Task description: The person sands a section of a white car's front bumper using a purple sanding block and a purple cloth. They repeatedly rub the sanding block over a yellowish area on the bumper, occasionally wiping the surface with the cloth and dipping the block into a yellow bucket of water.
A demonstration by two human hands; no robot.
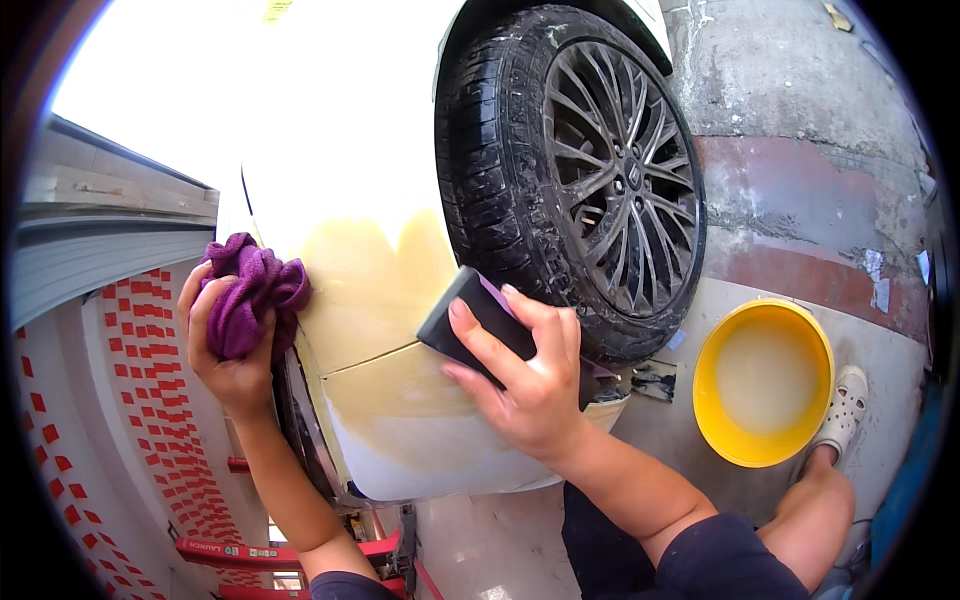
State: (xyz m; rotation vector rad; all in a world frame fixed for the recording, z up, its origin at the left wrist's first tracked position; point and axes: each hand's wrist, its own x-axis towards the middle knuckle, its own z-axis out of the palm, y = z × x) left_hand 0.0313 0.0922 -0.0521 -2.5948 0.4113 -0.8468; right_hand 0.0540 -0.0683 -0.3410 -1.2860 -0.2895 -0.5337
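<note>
A bunched purple cloth is gripped in my left hand, held up beside the left edge of a white car's body panel. My right hand holds a dark sanding block with a grey-green edge, close to the panel's right edge by the tyre; whether it presses on the surface I cannot tell. Yellowish filler spreads over the panel around a dark seam. Below it lies a pale grey-white patch.
A car wheel with a black tyre stands right of the panel. A yellow bucket of cloudy liquid is on the floor beside my shoe. A red metal arm crosses low at the left. Paper scraps lie on the concrete.
</note>
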